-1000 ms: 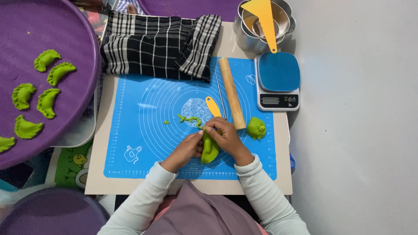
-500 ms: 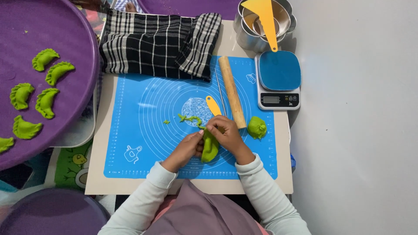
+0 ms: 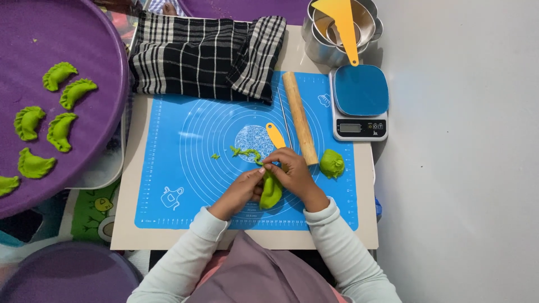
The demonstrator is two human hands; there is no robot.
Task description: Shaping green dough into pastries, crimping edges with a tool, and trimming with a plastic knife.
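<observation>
Far to the left of the hands, a large purple tray [image 3: 84, 33] carried six folded green dumplings [image 3: 59, 130], crimped along their curved edges and lying apart from one another. Nearer, but still left of the hands, the blue silicone mat [image 3: 179, 168] covered most of a pale board [image 3: 126, 224], and a small green crumb [image 3: 215, 156] sat on the mat, apart from everything else. Beyond the hands, at the far edge of the mat, lay a bunched black-and-white checked cloth [image 3: 202, 56]. The left hand [image 3: 241, 191] and the right hand [image 3: 292, 174] were together over the mat, both closed on one green dough piece [image 3: 271, 192]; the fingertips met at its upper end, and its lower end hung out below, between the two palms. A ragged strip of green dough trimmings [image 3: 245, 152] lay on the mat just beyond the left hand, reaching toward the pinching fingertips. Just beyond the right hand, a yellow-handled tool [image 3: 275, 135] rested on the mat, its lower end hidden by the fingers. Beside it lay a thin metal rod [image 3: 284, 115] and a wooden rolling pin [image 3: 299, 118], whose near end came close to the right hand. Just right of the right hand sat a ball of green dough [image 3: 332, 163]. Farther beyond, to the right, stood a blue-topped kitchen scale [image 3: 360, 101] and metal bowls [image 3: 320, 45] with a yellow scraper [image 3: 339, 19] resting in them.
</observation>
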